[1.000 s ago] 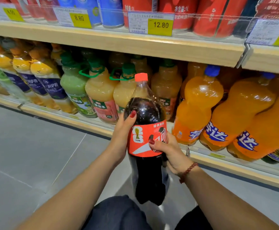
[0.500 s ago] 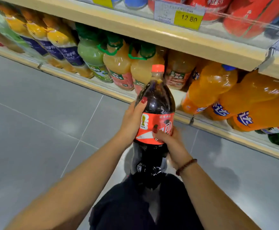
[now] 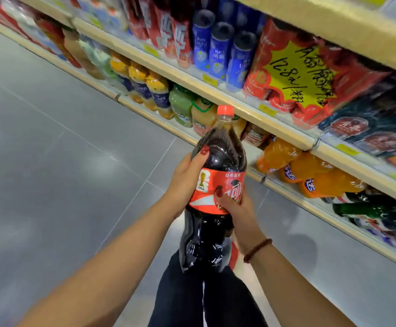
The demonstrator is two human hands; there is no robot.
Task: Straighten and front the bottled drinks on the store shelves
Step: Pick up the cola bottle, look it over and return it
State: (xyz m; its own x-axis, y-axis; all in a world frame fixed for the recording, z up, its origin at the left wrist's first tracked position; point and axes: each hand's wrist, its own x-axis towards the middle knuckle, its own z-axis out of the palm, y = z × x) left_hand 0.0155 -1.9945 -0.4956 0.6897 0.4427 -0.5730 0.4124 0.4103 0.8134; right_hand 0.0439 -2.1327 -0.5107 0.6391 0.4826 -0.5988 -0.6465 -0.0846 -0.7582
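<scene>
Here, in the head view, a large cola bottle [image 3: 216, 197] with a red cap is held upright at centre frame, clear of the shelves, above the grey tiled floor [image 3: 58, 161]. The left hand [image 3: 185, 178] is wrapped around its shoulder from 9 o'clock; the right hand [image 3: 233, 206] is clasped on the red label from 4 o'clock. Orange soda bottles [image 3: 310, 175] are seen on the bottom shelf [image 3: 333, 214] at 3 o'clock.

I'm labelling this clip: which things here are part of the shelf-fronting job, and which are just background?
Job:
cola bottle, held in left hand and right hand
orange soda bottles
juice bottles
blue cans

Background:
yellow price sign
grey floor
wrist bracelet
</scene>
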